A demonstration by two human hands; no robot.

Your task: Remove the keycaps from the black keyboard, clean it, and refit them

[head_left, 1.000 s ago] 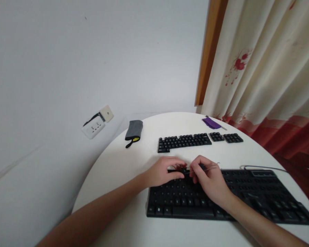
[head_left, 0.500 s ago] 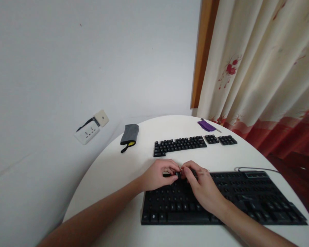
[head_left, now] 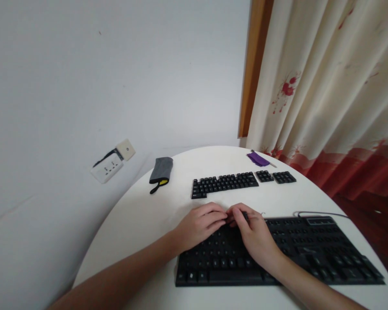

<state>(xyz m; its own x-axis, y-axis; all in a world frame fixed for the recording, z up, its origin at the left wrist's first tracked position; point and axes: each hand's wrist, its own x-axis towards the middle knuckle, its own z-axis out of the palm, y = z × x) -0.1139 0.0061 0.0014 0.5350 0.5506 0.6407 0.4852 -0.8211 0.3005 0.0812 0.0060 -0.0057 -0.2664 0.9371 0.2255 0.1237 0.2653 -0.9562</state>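
A black keyboard (head_left: 239, 275) lies along the front of the white table, with many keycaps gone from its left part. Over its upper left edge my two hands meet at the fingertips. My left hand (head_left: 202, 224) is closed, fingers pressed together; whatever they hold is hidden. My right hand (head_left: 254, 230) is closed in a pinch, and a small dark object (head_left: 245, 216) shows between its fingers, too little of it to name. Beyond the hands, loose black keycaps (head_left: 224, 183) stand in rows laid out like a keyboard.
Two smaller keycap blocks, a middle one (head_left: 264, 175) and a right one (head_left: 283, 177), continue the row. A grey pouch (head_left: 161, 168) with a yellow lining lies at the left. Behind sits a purple cloth brush (head_left: 258, 159). A cable (head_left: 323, 213) runs off right.
My left hand's fingers have closed together and turned over, covering the small dark piece seen between the hands before. My right hand keeps its pinch. The view has shifted slightly.
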